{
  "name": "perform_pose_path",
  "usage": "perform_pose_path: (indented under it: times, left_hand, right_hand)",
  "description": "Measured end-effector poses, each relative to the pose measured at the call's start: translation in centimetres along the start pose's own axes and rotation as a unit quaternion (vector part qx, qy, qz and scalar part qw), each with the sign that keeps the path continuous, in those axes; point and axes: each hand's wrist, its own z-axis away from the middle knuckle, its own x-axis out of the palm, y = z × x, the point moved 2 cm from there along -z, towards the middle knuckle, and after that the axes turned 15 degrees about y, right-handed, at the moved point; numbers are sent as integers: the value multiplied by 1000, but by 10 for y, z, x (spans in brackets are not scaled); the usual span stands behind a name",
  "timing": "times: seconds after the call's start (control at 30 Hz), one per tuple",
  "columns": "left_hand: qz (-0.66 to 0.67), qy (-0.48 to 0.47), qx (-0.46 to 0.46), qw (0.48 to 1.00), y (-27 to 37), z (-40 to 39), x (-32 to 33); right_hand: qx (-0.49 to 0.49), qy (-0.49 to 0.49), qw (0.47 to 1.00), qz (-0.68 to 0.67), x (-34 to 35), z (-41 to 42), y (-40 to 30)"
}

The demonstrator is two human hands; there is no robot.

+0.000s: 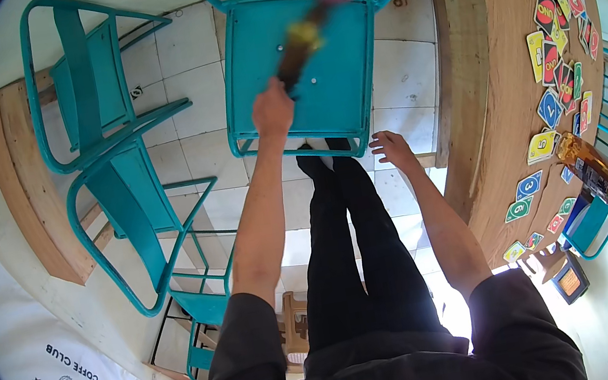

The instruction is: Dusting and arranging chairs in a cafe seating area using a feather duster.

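Note:
My left hand (273,110) is closed around one end of a long, motion-blurred object, probably a feather duster (298,45), brown with a yellow band and a pinkish far tip. The object lies over the seat of a teal metal chair (344,64) directly before me; whether it touches the seat cannot be told. Beside the seat's near right corner, my right hand (393,149) is empty with its fingers apart.
More teal metal chairs (135,216) stand on the left near a wooden bench (35,185). Along the right runs a wooden table (497,207) with scattered UNO cards (551,109) and an amber glass bottle (589,162). A brown plastic stool (295,322) stands by my legs.

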Motion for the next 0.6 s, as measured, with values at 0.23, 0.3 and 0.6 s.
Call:
perform_pose_path:
  times: [0.23,0.3,0.6]
  left_hand:
    - [75,112,-65,989,-17,38,7]
    - [67,27,10,997,-12,51,1]
    - [125,222,-136,957,-71,86,4]
  right_hand:
    - [5,1,1000,18,-4,-5,11]
    - [7,-1,1000,20,-4,-4,13]
    - [-10,-13,999,34,0,-1,12]
